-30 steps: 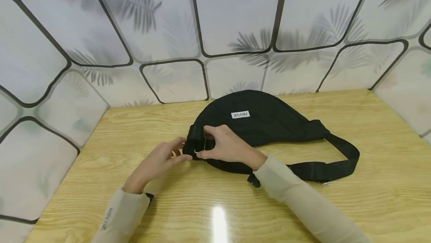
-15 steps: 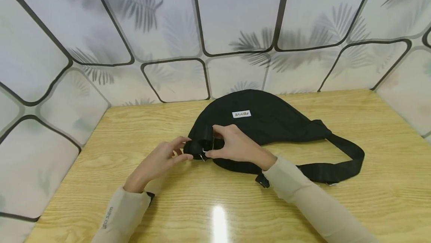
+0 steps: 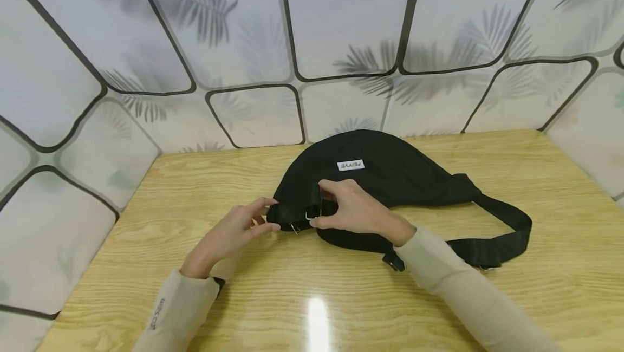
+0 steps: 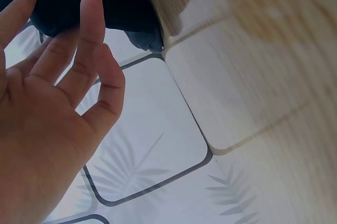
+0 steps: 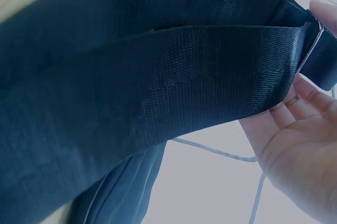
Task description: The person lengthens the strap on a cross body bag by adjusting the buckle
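Observation:
A black waist bag [image 3: 385,178] with a white label [image 3: 350,165] lies on the table. My left hand [image 3: 234,235] pinches the bag's left end between thumb and fingers, beside a small zip pull [image 3: 294,228]. In the left wrist view, the left hand [image 4: 47,119] has its outer fingers bent loosely. Slightly right of it, my right hand [image 3: 358,208] grips the strap at a thin metal slider [image 3: 311,215]. The right wrist view shows black webbing strap [image 5: 210,77] doubled over, with the right hand [image 5: 300,155] at the slider.
The strap's far loop [image 3: 521,227] curves out on the right side of the wooden table [image 3: 244,303]. A black plastic buckle [image 3: 392,261] lies beside the right sleeve [image 3: 453,281]. A patterned cloth wall [image 3: 341,27] stands behind and on both sides.
My right hand has slid right along the strap with the slider, away from the left hand. The buckle and strap loop have shifted right too. The left hand stays almost still.

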{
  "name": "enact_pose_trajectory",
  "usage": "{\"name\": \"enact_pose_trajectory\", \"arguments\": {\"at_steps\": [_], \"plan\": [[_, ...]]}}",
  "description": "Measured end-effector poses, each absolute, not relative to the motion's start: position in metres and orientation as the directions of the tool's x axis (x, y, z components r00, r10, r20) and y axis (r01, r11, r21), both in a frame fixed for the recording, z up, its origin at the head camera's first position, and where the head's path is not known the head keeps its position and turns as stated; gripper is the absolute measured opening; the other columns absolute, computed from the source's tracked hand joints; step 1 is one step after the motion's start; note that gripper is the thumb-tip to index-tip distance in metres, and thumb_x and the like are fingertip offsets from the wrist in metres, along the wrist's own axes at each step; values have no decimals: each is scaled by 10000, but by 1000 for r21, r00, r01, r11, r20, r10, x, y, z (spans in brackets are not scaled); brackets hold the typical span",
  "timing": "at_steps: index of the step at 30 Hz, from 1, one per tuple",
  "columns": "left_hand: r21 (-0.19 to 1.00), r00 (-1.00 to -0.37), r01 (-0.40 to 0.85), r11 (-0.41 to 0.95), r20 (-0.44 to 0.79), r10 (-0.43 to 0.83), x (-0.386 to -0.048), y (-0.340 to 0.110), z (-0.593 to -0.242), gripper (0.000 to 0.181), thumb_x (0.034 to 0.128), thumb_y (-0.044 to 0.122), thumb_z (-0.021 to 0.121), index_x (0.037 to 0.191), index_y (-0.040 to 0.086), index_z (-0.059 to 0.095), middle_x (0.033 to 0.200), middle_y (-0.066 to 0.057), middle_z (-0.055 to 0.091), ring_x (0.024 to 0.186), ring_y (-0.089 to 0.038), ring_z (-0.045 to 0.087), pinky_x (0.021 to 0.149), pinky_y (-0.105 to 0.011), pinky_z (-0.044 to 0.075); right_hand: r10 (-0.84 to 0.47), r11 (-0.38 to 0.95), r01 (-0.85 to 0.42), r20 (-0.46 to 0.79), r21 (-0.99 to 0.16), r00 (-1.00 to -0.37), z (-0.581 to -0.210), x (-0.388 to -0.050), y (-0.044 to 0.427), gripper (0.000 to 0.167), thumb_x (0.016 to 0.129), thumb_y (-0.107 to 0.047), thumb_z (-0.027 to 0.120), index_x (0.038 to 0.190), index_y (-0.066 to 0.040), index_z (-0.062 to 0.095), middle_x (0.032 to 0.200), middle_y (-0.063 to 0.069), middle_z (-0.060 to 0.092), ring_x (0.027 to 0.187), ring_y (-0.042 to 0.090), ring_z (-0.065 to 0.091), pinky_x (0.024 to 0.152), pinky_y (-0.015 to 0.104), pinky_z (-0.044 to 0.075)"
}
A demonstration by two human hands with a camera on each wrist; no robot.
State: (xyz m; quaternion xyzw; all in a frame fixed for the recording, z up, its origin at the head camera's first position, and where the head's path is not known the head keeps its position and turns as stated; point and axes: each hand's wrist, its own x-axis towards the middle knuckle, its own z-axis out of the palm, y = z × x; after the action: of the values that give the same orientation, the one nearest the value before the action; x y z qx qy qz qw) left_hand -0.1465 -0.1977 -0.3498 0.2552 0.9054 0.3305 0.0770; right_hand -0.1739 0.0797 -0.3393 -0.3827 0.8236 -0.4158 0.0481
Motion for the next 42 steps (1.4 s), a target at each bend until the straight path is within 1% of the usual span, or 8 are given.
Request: {"name": "enact_pose_trajectory", "arguments": {"at_steps": [3,5,7,10,14,25,36,42], "plan": [[634,-857,412,654,26,514,-147,-198,-351,432,1016,210,654,1356,-35,548,1068,-89,701,892,-189,665,765,-376,538,-668,366,-595,243,-716,-704,-338,-174,84,250,855,-195,795,1006,-85,629,965,-29,699,983,154,692,827,346,520],[637,-857,411,653,24,515,-147,-198,-351,429,1022,200,644,1361,-42,540,1099,-101,695,902,-194,665,767,-375,539,-664,366,-593,245,-717,-706,-337,-173,86,246,855,-198,793,1009,-90,634,977,-39,708,963,125,686,816,335,508],[640,-856,410,650,24,517,-147,-198,-352,420,1025,190,638,1359,-44,537,1106,-103,694,908,-199,667,764,-373,540,-660,373,-589,242,-716,-712,-336,-173,89,247,854,-202,794,1017,-101,640,975,-51,714,877,91,669,769,323,493],[642,-855,411,647,24,519,-147,-198,-352,416,1028,185,631,1360,-44,530,1089,-89,697,917,-205,669,761,-370,537,-656,386,-588,237,-711,-717,-335,-173,94,258,852,-215,794,1036,-107,649,941,-68,719,695,66,591,669,303,455],[644,-855,406,648,16,519,-147,-198,-353,428,1031,188,627,1369,-50,517,1050,-69,703,926,-216,670,757,-372,531,-647,398,-586,237,-706,-725,-336,-173,100,276,844,-214,799,1056,-100,664,880,-83,712,586,80,490,585,290,374],[644,-856,401,652,9,517,-147,-198,-353,423,1030,175,626,1368,-53,513,1024,-72,701,937,-234,669,745,-371,523,-646,412,-595,239,-690,-725,-337,-171,114,330,851,-242,790,1102,-59,681,864,-57,707,645,112,504,613,311,383],[641,-852,408,650,13,523,-146,-198,-354,408,1033,173,620,1356,-54,520,1047,-91,700,945,-244,675,756,-379,531,-634,432,-603,249,-671,-732,-337,-171,124,365,831,-219,807,1121,-34,684,774,-96,649,631,105,498,608,308,395],[644,-844,420,639,19,535,-147,-198,-355,393,1039,148,604,1358,-62,509,1006,-53,717,936,-239,683,768,-384,536,-633,436,-610,257,-661,-730,-338,-170,130,392,823,-209,817,1135,-18,680,752,-105,624,613,84,501,606,304,408]]}}
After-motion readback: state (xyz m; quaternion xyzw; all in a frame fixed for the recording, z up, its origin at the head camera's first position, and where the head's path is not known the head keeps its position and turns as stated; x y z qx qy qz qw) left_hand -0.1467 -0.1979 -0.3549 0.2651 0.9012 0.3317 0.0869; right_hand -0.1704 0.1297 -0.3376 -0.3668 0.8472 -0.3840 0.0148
